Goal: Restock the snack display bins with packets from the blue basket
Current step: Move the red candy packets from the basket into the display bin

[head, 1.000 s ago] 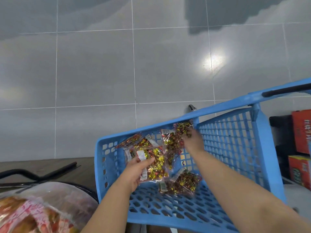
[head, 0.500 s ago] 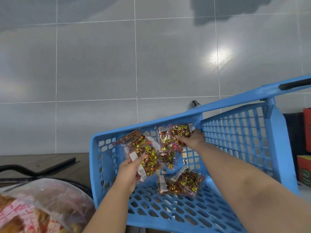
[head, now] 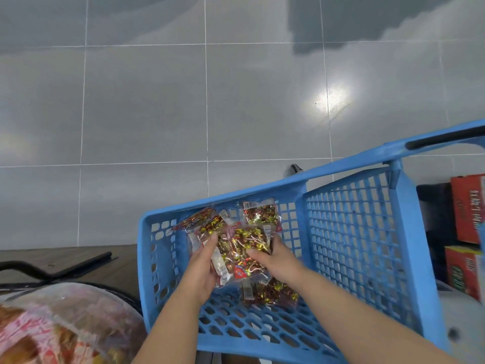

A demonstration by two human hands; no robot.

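Left hand (head: 203,261) and right hand (head: 273,258), fingers (head: 210,239) curled (the 2 close together)

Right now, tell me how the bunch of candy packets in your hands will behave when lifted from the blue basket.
Probably floppy: the clear packets bend and overlap between the left hand and right hand. Likely slippery, since the film looks glossy and several are stacked. Probably light: the two hands hold the whole bunch by its edges.
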